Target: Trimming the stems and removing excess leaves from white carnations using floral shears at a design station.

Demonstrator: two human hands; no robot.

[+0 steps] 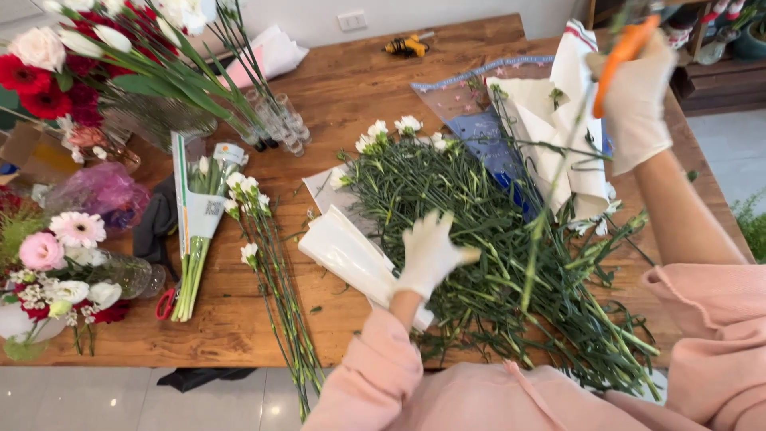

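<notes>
I'm seeing a wooden worktop [359, 84] carrying a vase of red and white flowers [72, 64] at its far left corner. A pink and white bouquet [56, 263] is sitting near the left edge, red-handled scissors [165, 304] are lying beside it, and a yellow tool [407, 45] is resting at the far edge.

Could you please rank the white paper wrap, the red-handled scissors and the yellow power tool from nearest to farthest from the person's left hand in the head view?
From the left hand:
1. White paper wrap, right beside the hand, on its left side.
2. Red-handled scissors, near the front table edge, far left.
3. Yellow power tool, at the table's far edge, straight ahead.
</notes>
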